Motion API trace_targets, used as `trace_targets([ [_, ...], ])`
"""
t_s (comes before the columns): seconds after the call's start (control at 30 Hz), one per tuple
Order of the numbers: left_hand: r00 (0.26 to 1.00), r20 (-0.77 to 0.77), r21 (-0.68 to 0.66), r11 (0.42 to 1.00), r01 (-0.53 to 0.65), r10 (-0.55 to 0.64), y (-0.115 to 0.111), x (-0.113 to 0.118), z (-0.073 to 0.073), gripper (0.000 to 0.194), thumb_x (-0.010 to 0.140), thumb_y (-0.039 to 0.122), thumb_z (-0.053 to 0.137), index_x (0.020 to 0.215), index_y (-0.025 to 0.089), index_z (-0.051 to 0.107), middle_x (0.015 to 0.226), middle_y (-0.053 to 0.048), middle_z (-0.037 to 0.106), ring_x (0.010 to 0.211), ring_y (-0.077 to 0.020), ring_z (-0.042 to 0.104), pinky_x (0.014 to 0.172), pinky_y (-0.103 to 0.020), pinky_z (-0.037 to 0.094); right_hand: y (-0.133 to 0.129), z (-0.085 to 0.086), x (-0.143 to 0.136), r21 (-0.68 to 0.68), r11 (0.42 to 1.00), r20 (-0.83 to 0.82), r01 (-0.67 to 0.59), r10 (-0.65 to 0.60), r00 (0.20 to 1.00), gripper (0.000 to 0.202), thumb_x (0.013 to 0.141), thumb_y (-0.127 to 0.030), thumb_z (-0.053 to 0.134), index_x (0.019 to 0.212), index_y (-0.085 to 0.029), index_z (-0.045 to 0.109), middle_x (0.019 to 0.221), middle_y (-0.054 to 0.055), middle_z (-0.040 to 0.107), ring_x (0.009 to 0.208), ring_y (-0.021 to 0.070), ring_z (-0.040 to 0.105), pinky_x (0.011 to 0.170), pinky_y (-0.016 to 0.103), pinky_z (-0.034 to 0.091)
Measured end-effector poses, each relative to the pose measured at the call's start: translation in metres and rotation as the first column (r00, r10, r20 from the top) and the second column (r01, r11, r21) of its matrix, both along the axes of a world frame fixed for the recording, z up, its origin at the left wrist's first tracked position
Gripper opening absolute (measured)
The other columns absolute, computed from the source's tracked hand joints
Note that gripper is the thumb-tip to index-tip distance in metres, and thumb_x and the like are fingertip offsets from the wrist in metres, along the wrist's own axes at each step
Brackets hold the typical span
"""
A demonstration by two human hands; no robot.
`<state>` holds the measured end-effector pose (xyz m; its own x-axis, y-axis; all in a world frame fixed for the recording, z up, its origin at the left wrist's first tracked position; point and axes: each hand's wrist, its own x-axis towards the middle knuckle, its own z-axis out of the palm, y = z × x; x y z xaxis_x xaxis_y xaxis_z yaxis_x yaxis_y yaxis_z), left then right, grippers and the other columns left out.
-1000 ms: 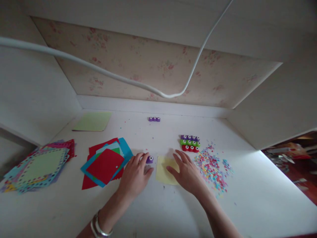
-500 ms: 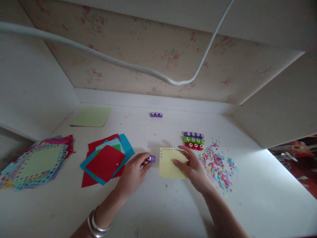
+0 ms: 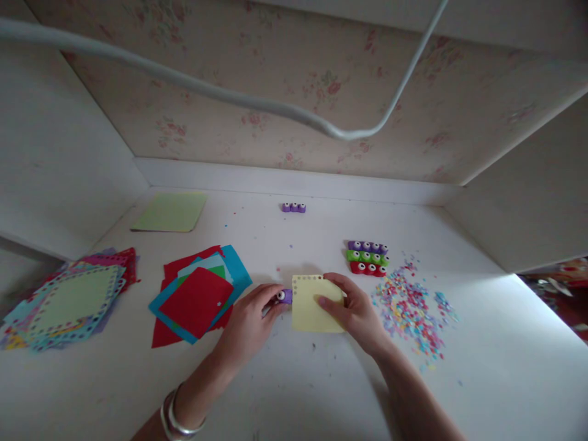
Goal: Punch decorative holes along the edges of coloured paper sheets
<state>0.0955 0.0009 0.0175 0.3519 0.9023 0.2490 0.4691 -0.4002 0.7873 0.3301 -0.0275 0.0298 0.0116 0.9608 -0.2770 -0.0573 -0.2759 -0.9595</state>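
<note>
My left hand (image 3: 255, 315) pinches a small purple craft punch (image 3: 285, 296) with a white and black button on it. The punch meets the left edge of a pale yellow paper sheet (image 3: 310, 312). Holes run along the sheet's top edge and down the upper part of its left edge. My right hand (image 3: 356, 315) grips the sheet from the right, thumb on top and fingers at the far edge.
Punched, patterned sheets (image 3: 73, 303) are piled at the left, beside red, blue and green papers (image 3: 197, 300). A pale green stack (image 3: 169, 211) lies behind. Purple punches (image 3: 294, 208) stand at the back; rows of punches (image 3: 367, 257) and confetti (image 3: 413, 306) lie right.
The punch and the yellow sheet have come together; a gap between them has closed, with the punch now at the sheet's left edge. The camera view has shifted slightly.
</note>
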Motion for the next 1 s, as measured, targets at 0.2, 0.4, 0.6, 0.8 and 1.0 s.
trace_targets([
  [0.2,0.999,-0.032,0.073,0.997,0.025,-0.023,0.0,0.002,0.002,0.023,0.092,0.023,0.063,0.114,0.023,0.063,0.106,-0.006,0.07,0.095,-0.0195,0.068,0.085,-0.033,0.059,-0.001,-0.001,0.0,-0.01,1.0,0.042,-0.007,0.008,0.999,0.054,0.077,-0.044,0.078,0.119,-0.025,0.051,0.085,0.001,0.072,0.066,0.0186,0.072,0.052,0.025,0.057],
  [0.4,0.991,-0.115,0.177,0.98,0.086,-0.066,-0.002,0.002,0.007,0.022,0.094,0.021,0.058,0.116,0.023,0.063,0.107,-0.006,0.07,0.098,-0.0194,0.068,0.086,-0.034,0.058,-0.003,0.003,0.0,0.018,0.999,0.118,-0.036,0.033,0.992,0.05,0.079,-0.045,0.075,0.12,-0.025,0.055,0.085,0.002,0.072,0.066,0.0196,0.071,0.051,0.027,0.057],
  [0.6,0.982,-0.174,0.181,0.978,0.106,-0.075,-0.003,0.0,0.004,0.024,0.094,0.021,0.058,0.118,0.022,0.062,0.111,-0.007,0.07,0.101,-0.0199,0.068,0.088,-0.034,0.058,-0.005,0.008,0.003,0.126,0.992,0.339,-0.033,-0.012,0.941,0.044,0.077,-0.041,0.076,0.116,-0.024,0.064,0.095,0.007,0.073,0.068,0.0192,0.07,0.051,0.026,0.057],
  [0.8,0.978,-0.187,0.168,0.978,0.123,-0.091,-0.003,0.0,0.001,0.026,0.095,0.023,0.059,0.12,0.022,0.062,0.114,-0.006,0.07,0.103,-0.0193,0.067,0.09,-0.033,0.058,-0.006,0.007,0.002,0.139,0.989,0.399,-0.05,-0.01,0.917,0.041,0.081,-0.038,0.073,0.118,-0.023,0.062,0.102,0.008,0.072,0.071,0.0189,0.07,0.054,0.027,0.058],
  [1.0,0.965,-0.253,0.195,0.973,0.121,-0.069,-0.008,0.0,0.001,0.027,0.093,0.03,0.062,0.119,0.023,0.063,0.108,-0.006,0.071,0.097,-0.0222,0.068,0.087,-0.039,0.058,-0.01,-0.001,0.0,0.246,0.959,0.569,-0.139,-0.027,0.822,0.045,0.086,-0.036,0.068,0.128,-0.025,0.057,0.125,0.011,0.065,0.089,0.0226,0.07,0.068,0.033,0.062],
])
